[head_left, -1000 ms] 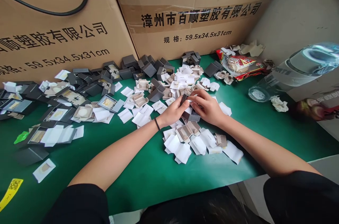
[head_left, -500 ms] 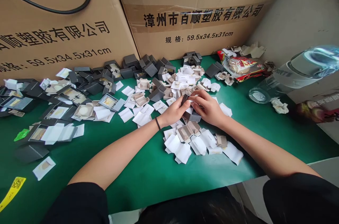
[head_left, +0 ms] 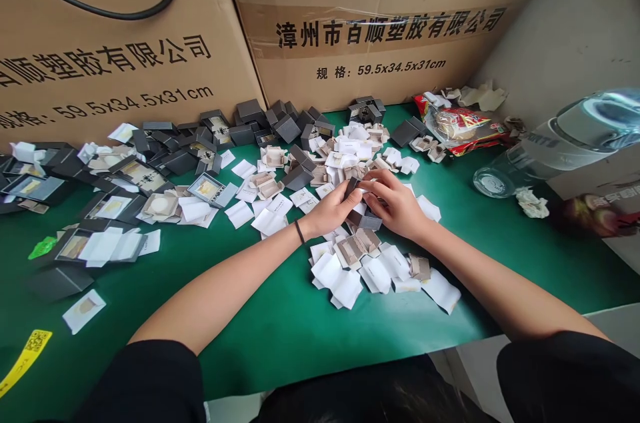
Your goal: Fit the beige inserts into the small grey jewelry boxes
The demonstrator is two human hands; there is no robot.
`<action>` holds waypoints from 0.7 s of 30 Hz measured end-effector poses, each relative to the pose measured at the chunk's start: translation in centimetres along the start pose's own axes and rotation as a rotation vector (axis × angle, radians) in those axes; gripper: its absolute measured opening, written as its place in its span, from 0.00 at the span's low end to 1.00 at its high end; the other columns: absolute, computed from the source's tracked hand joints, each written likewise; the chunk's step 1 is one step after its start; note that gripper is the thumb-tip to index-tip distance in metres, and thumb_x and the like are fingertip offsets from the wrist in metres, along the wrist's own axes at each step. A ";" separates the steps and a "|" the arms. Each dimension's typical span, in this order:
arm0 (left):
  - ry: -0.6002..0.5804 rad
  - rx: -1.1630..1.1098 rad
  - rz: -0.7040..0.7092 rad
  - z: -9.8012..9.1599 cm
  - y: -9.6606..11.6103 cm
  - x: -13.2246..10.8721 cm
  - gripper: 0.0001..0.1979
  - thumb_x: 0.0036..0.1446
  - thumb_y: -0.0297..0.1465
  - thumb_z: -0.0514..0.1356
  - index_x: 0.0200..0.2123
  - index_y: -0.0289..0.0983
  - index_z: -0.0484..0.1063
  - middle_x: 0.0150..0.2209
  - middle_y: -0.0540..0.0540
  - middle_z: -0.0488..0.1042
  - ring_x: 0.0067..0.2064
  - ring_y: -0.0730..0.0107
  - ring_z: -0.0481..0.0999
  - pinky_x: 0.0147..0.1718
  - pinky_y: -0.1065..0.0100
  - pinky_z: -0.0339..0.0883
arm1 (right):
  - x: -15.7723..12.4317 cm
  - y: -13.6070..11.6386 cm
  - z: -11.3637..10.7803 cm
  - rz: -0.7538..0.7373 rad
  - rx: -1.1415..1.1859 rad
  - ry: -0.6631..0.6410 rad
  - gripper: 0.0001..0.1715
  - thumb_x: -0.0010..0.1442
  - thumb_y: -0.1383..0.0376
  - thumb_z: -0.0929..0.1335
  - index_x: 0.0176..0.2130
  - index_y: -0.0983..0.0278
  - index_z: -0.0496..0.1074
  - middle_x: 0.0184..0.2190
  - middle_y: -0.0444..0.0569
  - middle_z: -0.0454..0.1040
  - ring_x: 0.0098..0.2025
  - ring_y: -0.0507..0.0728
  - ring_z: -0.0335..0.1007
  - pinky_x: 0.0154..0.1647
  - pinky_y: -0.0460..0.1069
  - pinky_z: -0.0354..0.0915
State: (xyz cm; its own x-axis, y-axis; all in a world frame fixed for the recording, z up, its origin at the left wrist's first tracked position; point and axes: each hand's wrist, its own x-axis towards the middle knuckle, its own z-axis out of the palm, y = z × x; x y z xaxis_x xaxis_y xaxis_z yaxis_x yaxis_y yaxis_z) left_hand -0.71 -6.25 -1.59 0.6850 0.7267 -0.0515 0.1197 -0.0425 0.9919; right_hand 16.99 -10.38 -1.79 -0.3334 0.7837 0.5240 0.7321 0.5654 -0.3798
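My left hand (head_left: 331, 211) and my right hand (head_left: 395, 202) meet over the middle of the green table (head_left: 260, 323). Together they grip a small dark grey box (head_left: 351, 187) with a white piece at its mouth. Another small grey box (head_left: 369, 220) sits on the table just under my right hand. Beige padded inserts (head_left: 356, 246) and white paper slips (head_left: 336, 280) lie scattered right in front of my hands. A black band circles my left wrist.
Two big cardboard cartons (head_left: 125, 50) with printed lettering stand along the back. Several grey boxes (head_left: 280, 126) and open cases (head_left: 125, 176) litter the left and middle. A clear water bottle (head_left: 555, 143) lies at right, a red snack wrapper (head_left: 463, 123) behind it.
Both hands stay together on the small box, fingers shifting only slightly. The view has drifted a little, so everything sits slightly further right.
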 end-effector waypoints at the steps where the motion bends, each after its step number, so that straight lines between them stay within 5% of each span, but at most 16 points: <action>1: -0.003 -0.001 -0.004 0.0 0.0 0.0 0.26 0.57 0.50 0.49 0.48 0.36 0.64 0.36 0.45 0.69 0.37 0.67 0.70 0.38 0.65 0.67 | 0.0 0.0 0.0 -0.001 -0.001 0.001 0.13 0.63 0.67 0.59 0.46 0.61 0.67 0.45 0.55 0.65 0.47 0.59 0.67 0.44 0.53 0.69; 21: -0.018 -0.039 -0.028 0.1 0.2 0.0 0.25 0.56 0.50 0.50 0.46 0.35 0.63 0.31 0.48 0.65 0.31 0.73 0.68 0.29 0.70 0.67 | 0.1 -0.2 -0.2 0.019 0.009 -0.021 0.14 0.63 0.67 0.58 0.46 0.61 0.66 0.44 0.55 0.65 0.46 0.59 0.67 0.42 0.53 0.68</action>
State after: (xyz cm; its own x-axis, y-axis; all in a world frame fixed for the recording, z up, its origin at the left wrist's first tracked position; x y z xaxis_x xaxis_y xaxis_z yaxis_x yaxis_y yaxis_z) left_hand -0.66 -6.34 -1.43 0.6948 0.7146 -0.0814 0.1111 0.0052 0.9938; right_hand 16.93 -10.54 -1.48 -0.3321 0.7995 0.5005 0.7333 0.5526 -0.3962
